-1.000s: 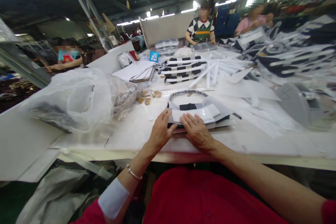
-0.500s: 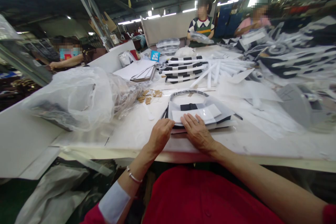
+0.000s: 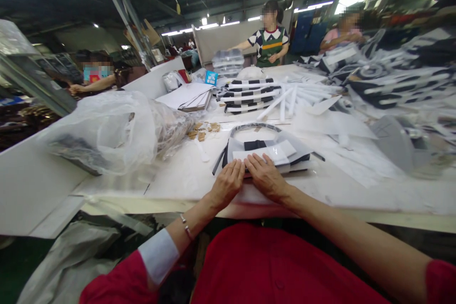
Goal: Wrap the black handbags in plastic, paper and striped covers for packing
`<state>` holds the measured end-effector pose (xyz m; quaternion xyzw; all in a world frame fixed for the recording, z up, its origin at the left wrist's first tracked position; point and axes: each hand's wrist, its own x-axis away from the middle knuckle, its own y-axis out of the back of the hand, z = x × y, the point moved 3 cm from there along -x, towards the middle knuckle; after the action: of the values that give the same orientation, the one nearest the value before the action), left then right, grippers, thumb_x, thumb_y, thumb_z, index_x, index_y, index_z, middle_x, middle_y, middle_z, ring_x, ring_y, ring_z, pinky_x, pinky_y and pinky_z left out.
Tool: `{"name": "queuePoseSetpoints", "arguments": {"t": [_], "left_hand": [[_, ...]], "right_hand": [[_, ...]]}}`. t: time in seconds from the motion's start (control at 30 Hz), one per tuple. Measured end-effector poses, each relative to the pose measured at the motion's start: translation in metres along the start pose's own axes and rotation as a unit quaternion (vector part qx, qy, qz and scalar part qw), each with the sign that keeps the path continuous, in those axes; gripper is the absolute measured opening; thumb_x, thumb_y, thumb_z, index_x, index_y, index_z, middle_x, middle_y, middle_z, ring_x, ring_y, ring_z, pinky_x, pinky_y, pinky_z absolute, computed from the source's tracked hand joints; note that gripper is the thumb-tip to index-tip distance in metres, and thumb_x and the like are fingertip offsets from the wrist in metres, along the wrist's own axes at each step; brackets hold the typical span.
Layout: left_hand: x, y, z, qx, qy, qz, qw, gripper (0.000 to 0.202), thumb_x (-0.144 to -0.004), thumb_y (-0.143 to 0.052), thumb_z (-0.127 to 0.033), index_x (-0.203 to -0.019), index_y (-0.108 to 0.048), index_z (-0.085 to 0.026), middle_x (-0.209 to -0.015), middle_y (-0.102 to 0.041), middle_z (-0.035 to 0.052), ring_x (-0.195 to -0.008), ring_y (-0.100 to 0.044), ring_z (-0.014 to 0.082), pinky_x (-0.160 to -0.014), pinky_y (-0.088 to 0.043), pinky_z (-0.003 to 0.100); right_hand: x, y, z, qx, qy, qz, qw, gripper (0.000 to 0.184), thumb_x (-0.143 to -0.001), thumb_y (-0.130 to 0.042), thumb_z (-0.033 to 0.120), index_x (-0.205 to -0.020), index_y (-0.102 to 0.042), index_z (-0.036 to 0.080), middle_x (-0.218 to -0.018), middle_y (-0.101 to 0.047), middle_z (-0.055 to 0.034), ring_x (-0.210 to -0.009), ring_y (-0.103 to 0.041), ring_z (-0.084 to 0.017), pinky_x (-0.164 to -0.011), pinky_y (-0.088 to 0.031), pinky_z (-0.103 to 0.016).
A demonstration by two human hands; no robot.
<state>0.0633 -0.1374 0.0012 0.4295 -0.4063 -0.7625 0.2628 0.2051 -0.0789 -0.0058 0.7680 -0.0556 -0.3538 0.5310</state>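
A flat bag with a ring-shaped handle (image 3: 254, 126) lies in front of me, black fabric showing under white wrapping sheets (image 3: 280, 153). My left hand (image 3: 228, 181) rests on the near left edge of the wrapping, fingers stretched out side by side. Beside it my right hand (image 3: 265, 178) lies flat on the near edge, its fingers extended and pressing on the sheet. The fingertips of both hands nearly meet. Thin dark straps stick out at both sides of the bag. What is under the palms is hidden.
A big clear plastic bag (image 3: 103, 135) lies left. Small brown pieces (image 3: 203, 129) are scattered beyond it. Striped bags (image 3: 249, 95) are stacked ahead, with white tubes (image 3: 292, 99) alongside. Grey sheets and wrapped goods crowd the right. A co-worker (image 3: 271, 40) stands across the table.
My left hand has moved right along the near edge, and its fingers have straightened from a pinch. My right hand stays almost in place. The co-worker opposite has reached out leftward.
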Motion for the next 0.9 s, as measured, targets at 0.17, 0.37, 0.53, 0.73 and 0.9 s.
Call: {"name": "queuePoseSetpoints", "arguments": {"t": [0.17,0.37,0.53,0.73,0.9], "left_hand": [[-0.009,0.001,0.012,0.041,-0.013,-0.022,0.999,0.036,-0.095,-0.034,-0.007,-0.126,-0.052,-0.009,-0.117,-0.066,0.0179,-0.110,-0.064,0.0244,-0.092,-0.053,0.039],[-0.022,0.007,0.020,0.046,-0.015,-0.044,0.998,0.033,-0.093,-0.037,-0.008,-0.122,-0.053,-0.011,-0.108,-0.067,0.0144,-0.102,-0.065,0.0227,-0.089,-0.054,0.038],[-0.027,0.015,0.017,0.046,0.008,-0.089,0.995,0.037,-0.087,-0.041,-0.005,-0.122,-0.053,-0.014,-0.108,-0.067,0.0114,-0.098,-0.065,0.0222,-0.089,-0.053,0.036],[-0.020,-0.002,0.023,-0.027,0.032,-0.147,0.988,0.052,-0.084,-0.041,-0.006,-0.136,-0.045,-0.013,-0.115,-0.067,0.0137,-0.103,-0.065,0.0254,-0.090,-0.051,0.039],[-0.020,0.001,0.029,-0.018,0.012,-0.199,0.980,0.043,-0.086,-0.038,-0.006,-0.125,-0.055,-0.016,-0.108,-0.071,0.0108,-0.094,-0.068,0.0229,-0.085,-0.052,0.035]], "right_hand": [[-0.006,0.004,-0.002,0.005,0.013,0.042,0.999,0.041,-0.091,-0.044,0.007,-0.131,-0.055,0.008,-0.133,-0.059,-0.0184,-0.124,-0.051,-0.032,-0.102,-0.036,-0.052],[-0.014,0.015,-0.007,-0.014,-0.024,-0.011,1.000,0.034,-0.093,-0.049,0.015,-0.125,-0.057,0.011,-0.126,-0.062,-0.0169,-0.120,-0.052,-0.030,-0.103,-0.035,-0.048],[-0.028,0.023,-0.011,-0.018,-0.022,-0.003,1.000,0.016,-0.095,-0.046,0.014,-0.104,-0.060,0.014,-0.101,-0.068,-0.0120,-0.094,-0.060,-0.024,-0.089,-0.043,-0.041],[-0.043,0.020,-0.013,-0.024,-0.006,0.042,0.999,0.017,-0.093,-0.048,0.018,-0.106,-0.057,0.011,-0.092,-0.067,-0.0103,-0.082,-0.061,-0.024,-0.077,-0.047,-0.041],[-0.048,0.023,-0.008,-0.052,-0.027,0.053,0.997,0.012,-0.089,-0.052,0.019,-0.097,-0.059,0.012,-0.089,-0.068,-0.0093,-0.082,-0.062,-0.024,-0.078,-0.049,-0.040]]}}
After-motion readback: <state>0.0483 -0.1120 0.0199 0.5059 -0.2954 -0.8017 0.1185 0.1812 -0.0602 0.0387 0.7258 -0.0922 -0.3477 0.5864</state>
